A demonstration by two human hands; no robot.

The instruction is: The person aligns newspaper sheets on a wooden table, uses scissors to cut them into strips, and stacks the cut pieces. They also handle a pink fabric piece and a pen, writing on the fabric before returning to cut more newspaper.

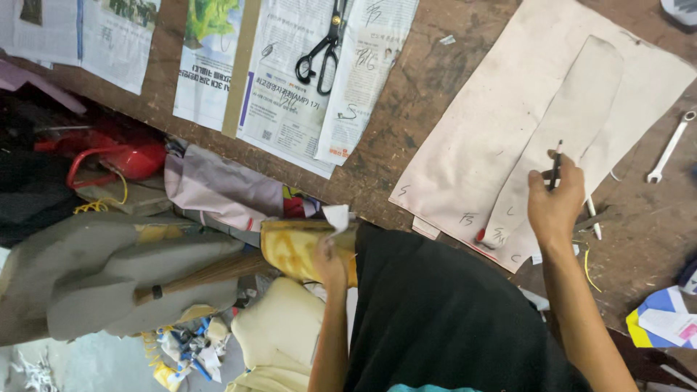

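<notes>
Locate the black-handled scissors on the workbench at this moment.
In the head view the scissors lie at the top centre, on sheets of newspaper spread over the wooden bench, left of the pale pattern pieces and away from both hands.

Worn brown wooden worktable (pixel 435 87), scratched and stained; grey concrete floor (pixel 87 363) cluttered below; soft daylight.

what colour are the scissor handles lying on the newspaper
Black: the scissors show best in the head view, near the top edge.
</notes>
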